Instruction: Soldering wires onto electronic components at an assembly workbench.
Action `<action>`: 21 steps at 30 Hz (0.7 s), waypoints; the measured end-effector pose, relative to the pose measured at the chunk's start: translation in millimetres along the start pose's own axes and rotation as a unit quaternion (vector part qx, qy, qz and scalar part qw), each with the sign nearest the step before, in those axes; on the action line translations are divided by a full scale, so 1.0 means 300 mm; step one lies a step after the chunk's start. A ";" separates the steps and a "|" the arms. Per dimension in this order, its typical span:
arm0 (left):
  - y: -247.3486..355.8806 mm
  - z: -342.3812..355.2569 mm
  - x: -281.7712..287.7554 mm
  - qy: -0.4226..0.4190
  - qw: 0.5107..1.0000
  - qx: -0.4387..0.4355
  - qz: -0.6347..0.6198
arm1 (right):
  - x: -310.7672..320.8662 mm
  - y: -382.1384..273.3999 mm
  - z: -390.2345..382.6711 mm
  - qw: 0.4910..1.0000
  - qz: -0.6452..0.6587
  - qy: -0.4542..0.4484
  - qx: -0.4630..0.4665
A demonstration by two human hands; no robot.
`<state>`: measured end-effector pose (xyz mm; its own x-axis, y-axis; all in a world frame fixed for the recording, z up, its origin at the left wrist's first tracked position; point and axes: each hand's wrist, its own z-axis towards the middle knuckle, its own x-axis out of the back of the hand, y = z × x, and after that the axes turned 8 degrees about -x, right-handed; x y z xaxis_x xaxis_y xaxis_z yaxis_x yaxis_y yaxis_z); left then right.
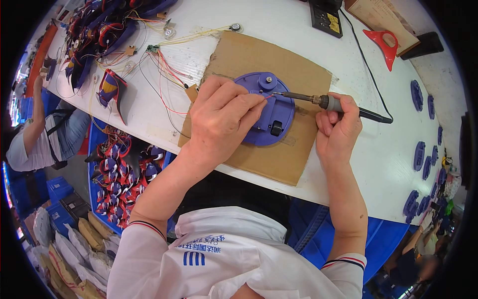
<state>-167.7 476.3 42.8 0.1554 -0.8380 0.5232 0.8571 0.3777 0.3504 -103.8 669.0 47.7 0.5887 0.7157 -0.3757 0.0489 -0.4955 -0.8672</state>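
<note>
A purple oval plastic base (285, 112) with a black wheel (276, 128) and a round metal-topped post lies on a brown cardboard sheet (308, 79). My left hand (219, 112) reaches over its left side, thumb and fingertips pinched on a thin red wire (269, 96). In my right hand (341, 124) is a soldering iron (298, 96), gripped by its handle. Its tip points left and meets or nearly meets the wire's end over the base. My left fingers cover part of the base.
Painted shells with wires (107, 30) crowd the far left, near a small green circuit board (153, 49). More shells fill a blue bin (94, 169) below. Purple bases (417, 94) line the right side. A soldering stand (326, 20) and red tool (383, 45) stand far right. Another person sits left.
</note>
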 end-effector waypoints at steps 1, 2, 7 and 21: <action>0.001 -0.001 -0.001 0.000 1.000 0.003 0.000 | 0.001 -0.001 0.000 1.000 0.006 0.001 -0.002; 0.001 -0.002 -0.001 -0.001 1.000 0.006 0.000 | 0.001 -0.002 0.000 1.000 0.012 0.002 -0.005; 0.002 0.002 0.012 -0.019 1.000 0.006 0.001 | -0.005 -0.008 0.000 1.000 0.026 0.003 -0.005; 0.071 0.016 0.113 -0.068 0.970 0.210 -0.099 | 0.052 -0.069 0.028 0.985 0.155 0.053 -0.053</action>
<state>-146.6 457.8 71.7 -0.0827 -0.8616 0.5008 0.5838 0.3654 0.7250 -102.5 694.6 57.0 0.6699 0.4690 -0.5755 -0.0664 -0.7342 -0.6756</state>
